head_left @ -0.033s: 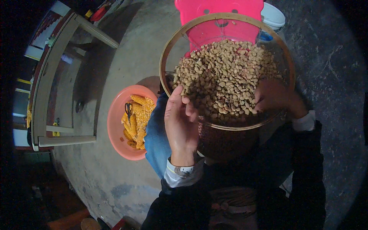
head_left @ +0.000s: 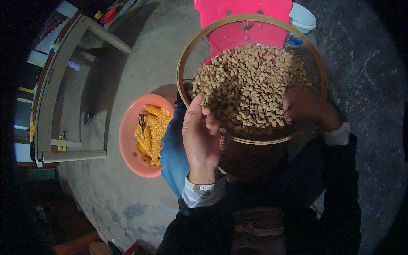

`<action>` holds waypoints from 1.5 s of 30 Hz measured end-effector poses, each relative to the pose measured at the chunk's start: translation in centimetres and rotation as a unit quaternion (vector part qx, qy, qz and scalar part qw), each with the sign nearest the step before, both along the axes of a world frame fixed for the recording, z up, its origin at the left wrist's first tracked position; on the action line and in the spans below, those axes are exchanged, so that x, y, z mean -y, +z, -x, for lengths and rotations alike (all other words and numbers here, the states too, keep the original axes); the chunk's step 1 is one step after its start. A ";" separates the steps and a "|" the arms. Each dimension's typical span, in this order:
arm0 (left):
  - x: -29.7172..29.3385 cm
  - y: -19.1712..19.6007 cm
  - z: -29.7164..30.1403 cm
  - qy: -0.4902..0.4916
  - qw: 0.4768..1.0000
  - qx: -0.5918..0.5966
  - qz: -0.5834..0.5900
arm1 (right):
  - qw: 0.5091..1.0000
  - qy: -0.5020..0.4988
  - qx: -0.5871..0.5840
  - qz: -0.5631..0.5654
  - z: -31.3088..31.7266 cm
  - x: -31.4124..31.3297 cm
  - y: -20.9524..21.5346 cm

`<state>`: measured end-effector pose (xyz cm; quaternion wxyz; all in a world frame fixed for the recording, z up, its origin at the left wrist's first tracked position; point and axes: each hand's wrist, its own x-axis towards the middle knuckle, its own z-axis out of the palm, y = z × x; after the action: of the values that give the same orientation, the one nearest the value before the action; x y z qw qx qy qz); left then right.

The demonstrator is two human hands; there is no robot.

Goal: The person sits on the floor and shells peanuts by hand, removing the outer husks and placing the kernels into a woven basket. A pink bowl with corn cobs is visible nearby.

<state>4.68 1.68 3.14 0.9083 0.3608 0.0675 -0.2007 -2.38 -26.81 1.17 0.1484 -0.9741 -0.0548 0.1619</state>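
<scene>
A round sieve with a wooden rim and a see-through mesh holds a heap of unshelled peanuts. Across its near-left rim lies my left hand, thumb raised and apart from the loosely bent fingers, close to the peanuts; I see nothing held in it. At the right side of the heap, my right hand reaches over the rim with its fingers bent down into the peanuts. That hand is in shadow, and what its fingertips pinch is hidden.
Left of my knee, a pink-orange basin holds corn cobs, loose kernels and dark-handled scissors. A bright pink plastic seat stands beyond the sieve, beside a white bucket. Under the sieve is a dark woven basket. A wooden table frame stands left.
My right hand has shifted very slightly at the peanuts. My left hand and the sieve look the same.
</scene>
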 end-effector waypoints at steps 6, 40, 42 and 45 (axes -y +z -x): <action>-0.5 -0.5 -0.1 -0.020 1.000 0.006 -0.006 | 0.987 0.031 0.104 -0.121 -1.7 -1.4 -0.8; 0.5 -1.3 0.1 -0.018 0.998 -0.053 0.016 | 0.951 0.013 0.280 -0.133 -6.7 -5.3 -5.8; 0.7 -1.3 0.2 -0.026 0.999 -0.030 0.005 | 0.951 0.011 0.287 -0.113 -6.7 -5.1 -5.9; 0.7 -1.1 0.2 -0.038 0.999 -0.019 0.011 | 0.957 -0.001 0.264 -0.123 -6.7 -5.5 -4.2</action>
<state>4.49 1.01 2.01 0.9024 0.3497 0.0687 -0.2422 4.28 -21.27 -2.99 0.2476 -0.9563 -0.1107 -0.1089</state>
